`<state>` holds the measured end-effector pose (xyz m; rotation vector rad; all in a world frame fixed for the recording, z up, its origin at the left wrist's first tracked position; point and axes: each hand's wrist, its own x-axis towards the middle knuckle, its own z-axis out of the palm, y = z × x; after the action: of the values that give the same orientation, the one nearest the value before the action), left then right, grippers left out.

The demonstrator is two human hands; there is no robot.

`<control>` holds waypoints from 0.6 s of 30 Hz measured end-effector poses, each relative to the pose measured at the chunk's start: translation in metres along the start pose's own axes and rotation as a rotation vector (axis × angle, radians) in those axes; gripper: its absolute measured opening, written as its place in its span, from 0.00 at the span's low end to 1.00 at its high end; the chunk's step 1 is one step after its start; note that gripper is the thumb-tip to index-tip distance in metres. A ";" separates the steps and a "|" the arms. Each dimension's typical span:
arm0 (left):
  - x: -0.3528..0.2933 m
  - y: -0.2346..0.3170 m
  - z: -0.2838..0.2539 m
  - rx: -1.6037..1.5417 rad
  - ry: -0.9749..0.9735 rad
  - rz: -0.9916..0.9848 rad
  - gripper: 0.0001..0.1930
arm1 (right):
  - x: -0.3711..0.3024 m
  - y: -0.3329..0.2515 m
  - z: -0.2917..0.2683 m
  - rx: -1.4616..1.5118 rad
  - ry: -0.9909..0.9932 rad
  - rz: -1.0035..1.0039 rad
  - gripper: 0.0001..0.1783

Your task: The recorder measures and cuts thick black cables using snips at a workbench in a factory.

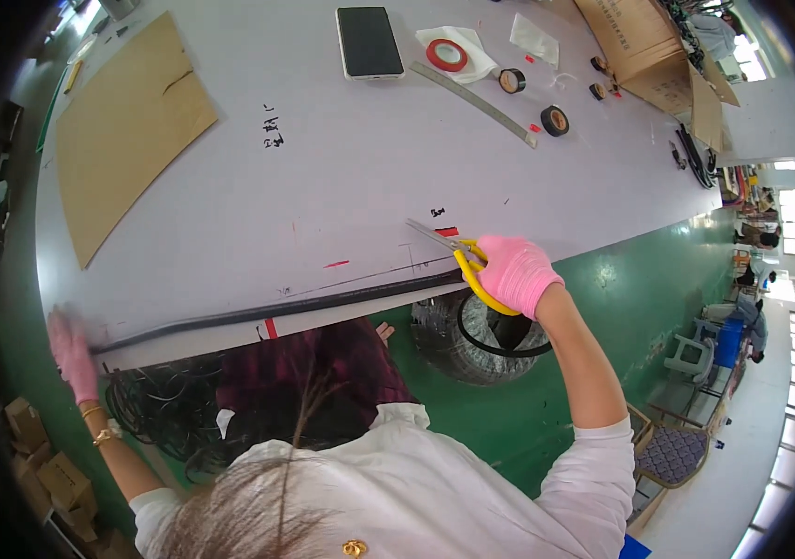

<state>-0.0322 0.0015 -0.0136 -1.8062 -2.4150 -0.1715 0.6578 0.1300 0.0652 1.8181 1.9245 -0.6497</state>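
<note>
A long black tube [323, 303] lies along the near edge of the table. My left hand [71, 356], in a pink glove, is at the tube's left end, blurred by motion. Its fingers look stretched out over the table's corner; whether they touch the tube I cannot tell. My right hand [516, 273], also gloved in pink, is closed on yellow-handled scissors [466, 265] near the tube's right end. The scissors' blades point left and away over the tabletop. Pen lines and a red tape mark [448, 231] are next to them, and another red mark [271, 328] crosses the near edge.
Farther back lie a tablet-like device [370, 43], a steel ruler [474, 104], red tape [446, 55] and black tape rolls [555, 120]. Brown cardboard [132, 130] covers the left side; a carton [640, 56] stands back right. Wrapped coils [472, 340] sit on the green floor below.
</note>
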 end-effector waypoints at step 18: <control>-0.053 0.549 -0.052 -0.427 -0.412 0.497 0.16 | -0.005 0.003 -0.004 0.042 -0.038 0.016 0.19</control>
<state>0.5109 0.0975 0.0393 -2.8187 -2.1762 -0.3075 0.6616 0.1287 0.0709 1.8312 1.8834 -0.7198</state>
